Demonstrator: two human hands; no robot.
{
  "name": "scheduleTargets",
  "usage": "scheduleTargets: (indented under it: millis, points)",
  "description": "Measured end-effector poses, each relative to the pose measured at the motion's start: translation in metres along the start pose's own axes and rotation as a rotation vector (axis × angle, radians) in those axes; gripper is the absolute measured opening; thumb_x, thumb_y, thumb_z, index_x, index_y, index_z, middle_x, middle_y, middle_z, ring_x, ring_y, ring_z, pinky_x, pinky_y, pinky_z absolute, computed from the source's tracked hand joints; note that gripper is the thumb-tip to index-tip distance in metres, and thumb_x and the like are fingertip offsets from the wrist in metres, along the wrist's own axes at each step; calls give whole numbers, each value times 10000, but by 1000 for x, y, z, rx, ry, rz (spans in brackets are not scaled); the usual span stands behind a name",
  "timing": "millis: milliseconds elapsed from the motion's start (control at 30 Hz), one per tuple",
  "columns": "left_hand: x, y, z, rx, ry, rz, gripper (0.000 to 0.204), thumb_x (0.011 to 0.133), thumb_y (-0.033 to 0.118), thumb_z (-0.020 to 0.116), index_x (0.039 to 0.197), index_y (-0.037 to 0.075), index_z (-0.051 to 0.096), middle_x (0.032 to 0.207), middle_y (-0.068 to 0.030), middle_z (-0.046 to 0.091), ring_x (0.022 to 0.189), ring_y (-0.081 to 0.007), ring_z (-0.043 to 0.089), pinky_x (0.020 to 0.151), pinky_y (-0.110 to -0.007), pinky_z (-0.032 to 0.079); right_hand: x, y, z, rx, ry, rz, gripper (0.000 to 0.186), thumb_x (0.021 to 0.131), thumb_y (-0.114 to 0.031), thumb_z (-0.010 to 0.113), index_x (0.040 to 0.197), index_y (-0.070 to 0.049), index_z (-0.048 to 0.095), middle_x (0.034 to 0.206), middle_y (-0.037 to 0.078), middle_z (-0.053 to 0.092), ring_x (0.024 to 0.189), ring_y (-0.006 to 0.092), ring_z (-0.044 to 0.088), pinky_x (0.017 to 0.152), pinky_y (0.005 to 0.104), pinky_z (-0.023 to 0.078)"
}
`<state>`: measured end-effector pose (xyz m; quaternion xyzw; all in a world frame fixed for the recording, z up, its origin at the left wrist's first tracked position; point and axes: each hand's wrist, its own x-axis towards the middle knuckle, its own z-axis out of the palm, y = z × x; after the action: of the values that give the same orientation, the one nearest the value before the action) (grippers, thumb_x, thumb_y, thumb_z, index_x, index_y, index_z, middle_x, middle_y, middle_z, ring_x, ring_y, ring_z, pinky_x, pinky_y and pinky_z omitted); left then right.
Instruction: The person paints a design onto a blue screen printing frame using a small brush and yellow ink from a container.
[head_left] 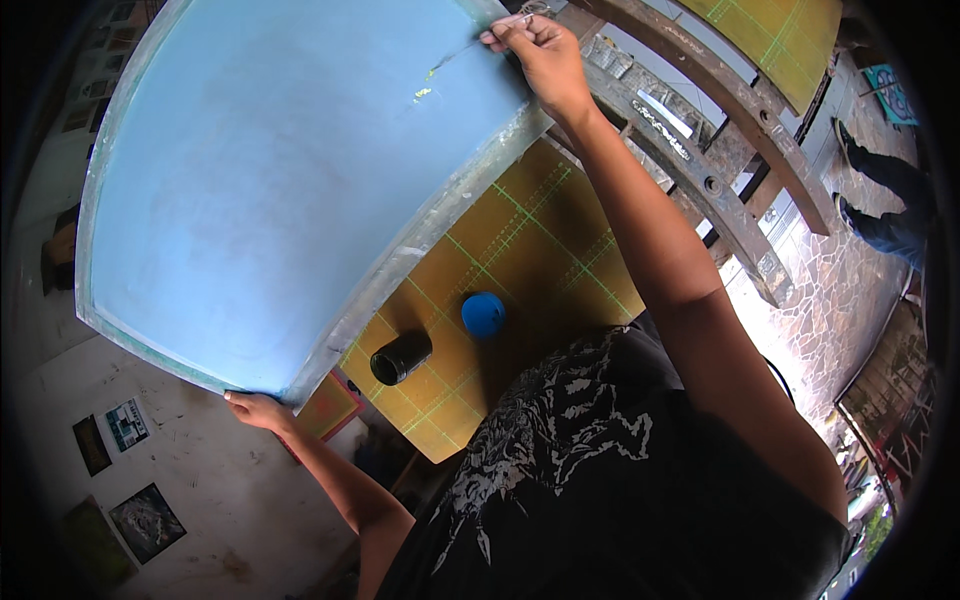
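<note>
Hands apart. L hand point(258, 410) pinches panel's bottom corner, fingers partly hidden behind edge; R hand point(540, 60) is up at the opp. side, thumb + fingers closed on thin tool point(460, 53). L→R: wall point(240, 500) at far L w/ dark pics point(148, 522). Then panel point(250, 180), blue face w/ grey frame point(420, 250), tilted, takes up most of upper L, between the hands. Red-edged board point(343, 402) near L wrist, partly hidden. Gridded table point(430, 410), yellow-brown w/ green lines, below panel. On it: dark jar point(402, 357), round end facing lower L, can't tell if upright or lying; yellow-green dabs point(422, 95) on panel, tool tip right by them, contact unclear; blue disc point(483, 315) on table, just R of jar, lid or tub, can't tell. Dark tee point(600, 470) w/ pale print, lower ctr. Wood bars point(700, 185) R of R hand, another gridded sheet point(775, 40) above. Far R: someone else's legs point(895, 225), dark shoes, on stone-patterned floor point(840, 270).
</note>
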<state>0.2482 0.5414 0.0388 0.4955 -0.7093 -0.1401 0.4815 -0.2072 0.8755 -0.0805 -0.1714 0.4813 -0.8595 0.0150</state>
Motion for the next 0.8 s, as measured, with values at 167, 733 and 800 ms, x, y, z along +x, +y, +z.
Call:
scheduleTargets:
  millis: [167,733,800]
  points:
    - [1,-3,2,-5,-18,4,510,993,311,322,1125,-151,492,1066,-249,567,887,-284,531,835,-397,432,3,17,-10,-42,-12,11,162,888,-104,558,953,37,605,906,118,666,768,150,608,721,259,479]
    - [-2,-3,4,-49,-27,-40,511,990,322,325,1111,-143,498,1051,-223,567,894,-268,529,836,-383,436,-30,-15,14,117,102,-30,103,874,-58,578,875,29,633,850,97,673,766,120,606,748,245,476]
    - [-2,-3,3,-37,-29,-50,516,989,327,325,1103,-143,504,1040,-218,572,878,-265,529,827,-383,438,-33,-17,19,118,95,-18,105,874,-59,579,874,30,636,848,96,673,764,119,605,746,244,476]
